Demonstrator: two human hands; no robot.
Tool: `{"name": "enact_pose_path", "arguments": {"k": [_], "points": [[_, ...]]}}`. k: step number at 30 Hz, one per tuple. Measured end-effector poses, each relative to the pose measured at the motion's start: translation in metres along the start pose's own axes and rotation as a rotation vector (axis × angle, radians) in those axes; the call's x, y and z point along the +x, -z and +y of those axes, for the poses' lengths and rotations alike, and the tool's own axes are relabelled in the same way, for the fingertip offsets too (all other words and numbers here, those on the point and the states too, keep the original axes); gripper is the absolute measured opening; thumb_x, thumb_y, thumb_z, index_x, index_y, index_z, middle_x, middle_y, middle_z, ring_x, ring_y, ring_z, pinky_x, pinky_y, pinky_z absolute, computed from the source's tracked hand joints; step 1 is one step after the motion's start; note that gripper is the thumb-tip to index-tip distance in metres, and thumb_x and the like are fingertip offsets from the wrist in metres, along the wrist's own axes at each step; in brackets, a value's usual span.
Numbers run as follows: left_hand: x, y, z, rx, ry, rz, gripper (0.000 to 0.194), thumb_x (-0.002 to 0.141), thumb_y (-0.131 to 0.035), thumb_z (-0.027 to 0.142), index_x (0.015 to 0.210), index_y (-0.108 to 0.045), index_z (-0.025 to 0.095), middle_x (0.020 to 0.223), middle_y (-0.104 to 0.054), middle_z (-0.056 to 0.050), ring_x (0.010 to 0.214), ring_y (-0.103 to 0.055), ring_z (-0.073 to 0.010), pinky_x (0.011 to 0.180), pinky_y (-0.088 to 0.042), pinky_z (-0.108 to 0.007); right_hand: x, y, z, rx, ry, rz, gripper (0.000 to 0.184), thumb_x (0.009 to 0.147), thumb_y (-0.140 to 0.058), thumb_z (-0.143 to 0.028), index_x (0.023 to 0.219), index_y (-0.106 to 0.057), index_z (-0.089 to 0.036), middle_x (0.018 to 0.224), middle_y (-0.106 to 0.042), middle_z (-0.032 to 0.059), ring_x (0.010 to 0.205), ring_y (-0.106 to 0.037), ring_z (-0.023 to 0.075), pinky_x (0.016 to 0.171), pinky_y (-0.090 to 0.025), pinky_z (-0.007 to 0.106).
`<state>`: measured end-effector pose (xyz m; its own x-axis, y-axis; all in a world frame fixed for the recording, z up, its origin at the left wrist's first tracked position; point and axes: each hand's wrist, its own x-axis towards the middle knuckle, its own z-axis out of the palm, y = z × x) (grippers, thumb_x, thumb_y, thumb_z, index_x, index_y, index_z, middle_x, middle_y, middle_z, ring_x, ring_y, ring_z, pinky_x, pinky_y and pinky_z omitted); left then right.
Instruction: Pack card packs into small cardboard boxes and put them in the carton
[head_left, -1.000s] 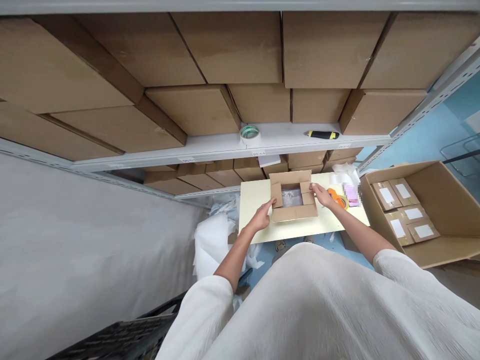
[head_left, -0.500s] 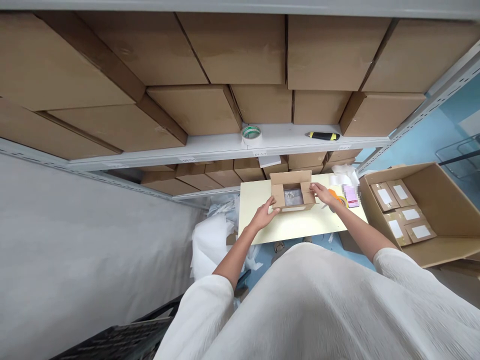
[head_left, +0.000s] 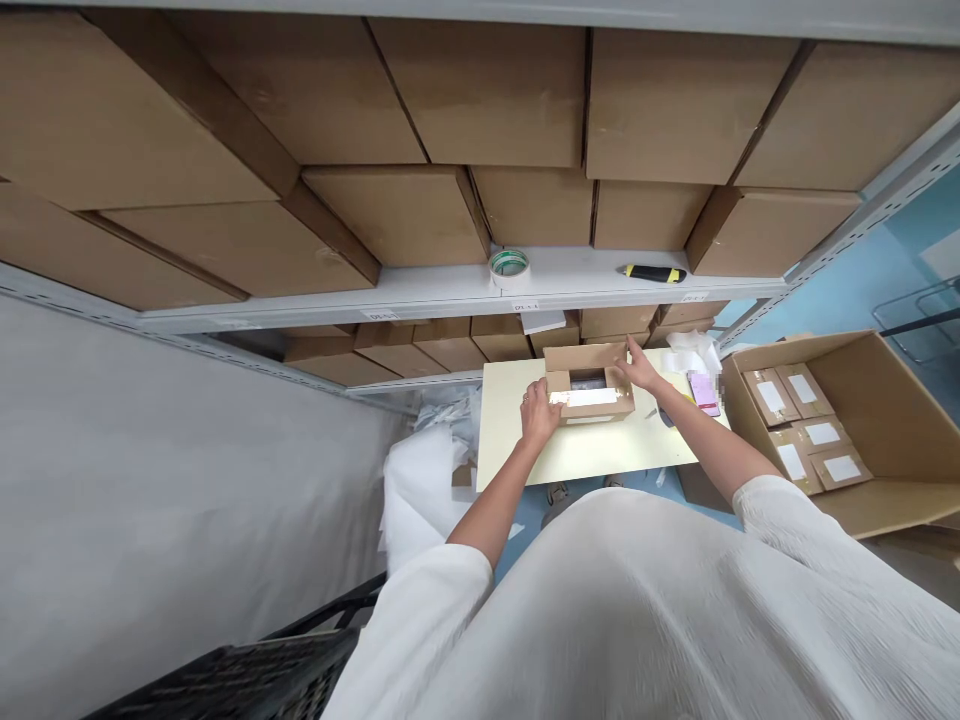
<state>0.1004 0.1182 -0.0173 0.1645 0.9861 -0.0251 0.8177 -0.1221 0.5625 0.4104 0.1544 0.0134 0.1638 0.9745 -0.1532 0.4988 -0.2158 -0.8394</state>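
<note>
small open brown cardboard box (head_left: 589, 398) on a pale yellow tabletop (head_left: 525, 445)
left hand (head_left: 538, 415) against its near corner, can't tell if gripping; right hand (head_left: 640, 366) open, just beside it

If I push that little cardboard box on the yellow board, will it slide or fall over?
The small cardboard box will probably slide rather than tip, since it sits low and wide on the pale board. Its thin walls suggest it's light. The open flap near the right hand looks bendy, so it may flop.

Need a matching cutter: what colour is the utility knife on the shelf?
The utility knife is black and yellow, best seen in the head view.
</note>
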Motion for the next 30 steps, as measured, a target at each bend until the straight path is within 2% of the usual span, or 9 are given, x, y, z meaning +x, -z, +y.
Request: {"name": "enact_pose_path", "arguments": {"k": [4,8,10,12,17,20,23,26,30], "points": [[-0.002,-0.001,-0.003,0.002,-0.053,0.018,0.087,0.096,-0.072,0.027,0.17,-0.027,0.022,0.166,-0.047,-0.023,0.147,-0.053,-0.0421,0.116,-0.051,-0.058,-0.005,0.001,-0.004,0.033,-0.063,0.031,0.079,0.098,-0.059,-0.062,0.166,-0.045,-0.024,0.154,-0.062,0.0158,0.144,-0.057,0.0335,0.125,-0.045,0.056],[-0.004,0.001,-0.003,0.042,-0.077,0.011,0.089,0.101,-0.066,0.033,0.175,-0.018,0.022,0.178,-0.03,-0.024,0.158,-0.04,-0.0442,0.122,-0.045,-0.062,-0.024,0.001,-0.002,-0.119,0.015,0.052,0.048,0.103,-0.052,-0.051,0.134,-0.071,-0.02,0.129,-0.073,0.0142,0.127,-0.064,0.0314,0.119,-0.049,0.052],[-0.006,0.001,-0.004,0.057,-0.101,0.02,0.083,0.104,-0.062,0.037,0.174,-0.021,0.021,0.179,-0.028,-0.024,0.161,-0.036,-0.0433,0.126,-0.041,-0.063,-0.034,-0.002,0.001,-0.236,0.087,0.039,0.036,0.1,-0.055,-0.041,0.121,-0.076,-0.02,0.129,-0.072,0.0142,0.127,-0.062,0.0317,0.118,-0.049,0.05],[-0.009,0.001,-0.005,0.066,-0.114,0.046,0.079,0.105,-0.06,0.04,0.173,-0.024,0.018,0.179,-0.028,-0.025,0.163,-0.034,-0.0423,0.128,-0.038,-0.063,-0.043,-0.006,0.004,-0.342,0.131,0.032,0.032,0.097,-0.059,-0.033,0.12,-0.077,-0.02,0.13,-0.071,0.0142,0.126,-0.061,0.0327,0.116,-0.049,0.05],[-0.014,0.005,-0.001,0.16,-0.202,0.038,0.06,0.108,-0.051,0.031,0.165,-0.042,0.015,0.176,-0.035,-0.025,0.165,-0.032,-0.0391,0.132,-0.033,-0.061,-0.063,-0.014,0.011,-0.531,0.22,-0.067,0.04,0.099,-0.062,-0.039,0.131,-0.077,-0.021,0.145,-0.067,0.0159,0.133,-0.057,0.037,0.116,-0.046,0.053],[-0.017,0.004,0.004,0.223,-0.342,-0.063,0.054,0.108,-0.039,0.02,0.161,-0.051,0.017,0.173,-0.045,-0.021,0.165,-0.036,-0.0341,0.136,-0.027,-0.059,-0.076,-0.016,0.018,-0.654,0.289,-0.131,0.057,0.103,-0.058,-0.045,0.152,-0.065,-0.018,0.166,-0.053,0.0195,0.153,-0.045,0.0403,0.125,-0.038,0.057],[-0.021,-0.002,0.009,0.245,-0.424,-0.147,0.058,0.11,-0.035,0.021,0.166,-0.047,0.018,0.174,-0.046,-0.018,0.165,-0.037,-0.0311,0.139,-0.023,-0.057,-0.089,-0.019,0.026,-0.781,0.325,-0.226,0.076,0.108,-0.047,-0.054,0.172,-0.04,-0.014,0.182,-0.03,0.0208,0.168,-0.024,0.0409,0.133,-0.022,0.063],[-0.023,-0.01,0.012,0.268,-0.422,-0.197,0.062,0.111,-0.036,0.029,0.171,-0.04,0.015,0.179,-0.038,-0.018,0.168,-0.033,-0.0319,0.139,-0.021,-0.055,-0.096,-0.026,0.033,-0.848,0.3,-0.274,0.087,0.11,-0.038,-0.063,0.179,-0.02,-0.014,0.186,-0.013,0.0187,0.173,-0.009,0.0392,0.136,-0.01,0.064],[-0.019,-0.015,0.016,0.311,-0.376,-0.239,0.065,0.11,-0.036,0.032,0.173,-0.038,0.014,0.181,-0.035,-0.018,0.168,-0.032,-0.0354,0.139,-0.02,-0.059,-0.093,-0.036,0.035,-0.845,0.262,-0.278,0.094,0.108,-0.035,-0.07,0.181,-0.012,-0.015,0.187,-0.009,0.0176,0.174,-0.004,0.0394,0.137,-0.006,0.065]]}}
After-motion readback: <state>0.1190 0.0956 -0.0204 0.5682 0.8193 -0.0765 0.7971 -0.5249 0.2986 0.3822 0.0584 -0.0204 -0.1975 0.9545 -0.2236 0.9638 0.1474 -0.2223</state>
